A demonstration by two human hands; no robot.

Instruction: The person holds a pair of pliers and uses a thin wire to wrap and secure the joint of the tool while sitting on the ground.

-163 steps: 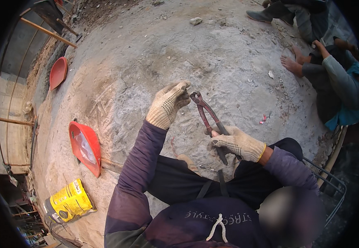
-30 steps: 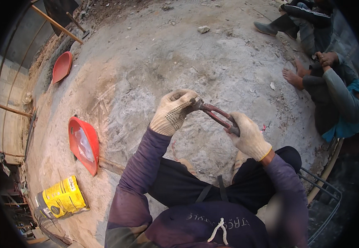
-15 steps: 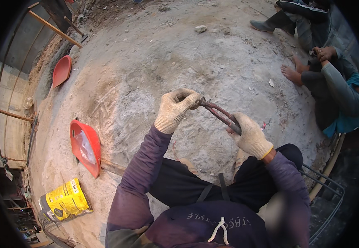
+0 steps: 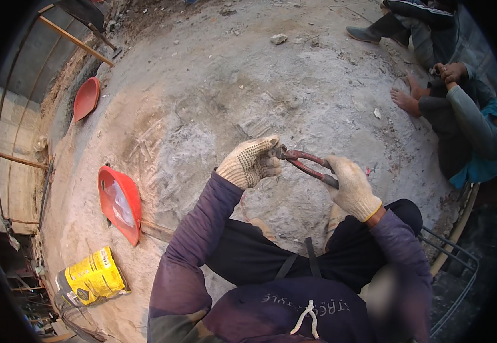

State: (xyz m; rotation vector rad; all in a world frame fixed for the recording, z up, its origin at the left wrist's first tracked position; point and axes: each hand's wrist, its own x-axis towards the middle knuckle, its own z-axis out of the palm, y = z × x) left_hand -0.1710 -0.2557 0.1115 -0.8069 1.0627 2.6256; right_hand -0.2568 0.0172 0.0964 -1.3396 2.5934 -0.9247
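Note:
Over the ground in front of my lap I hold a pair of pincers [image 4: 300, 156] with worn red handles and a dark metal head. My right hand [image 4: 354, 187], in a cream knitted glove, grips the handle ends, which stand somewhat apart. At the head end is my left hand [image 4: 249, 162], gloved alike with dark dots on the palm. Its fingers are curled about the jaws. Whether anything small sits between jaws and fingers cannot be made out.
Left lie a red scoop-shaped pan [image 4: 127, 200] holding clear plastic, another red pan [image 4: 86, 98] and a yellow bag [image 4: 95, 276]. Two people sit at right, one with bare feet [image 4: 406, 103], the other in dark boots [image 4: 368, 34]. Bent metal rods [image 4: 457, 254] stand beside my right knee.
My left hand has turned so its dotted palm shows, and has come slightly lower with the pincers' head. The pincers' handles have spread wider apart in my right hand.

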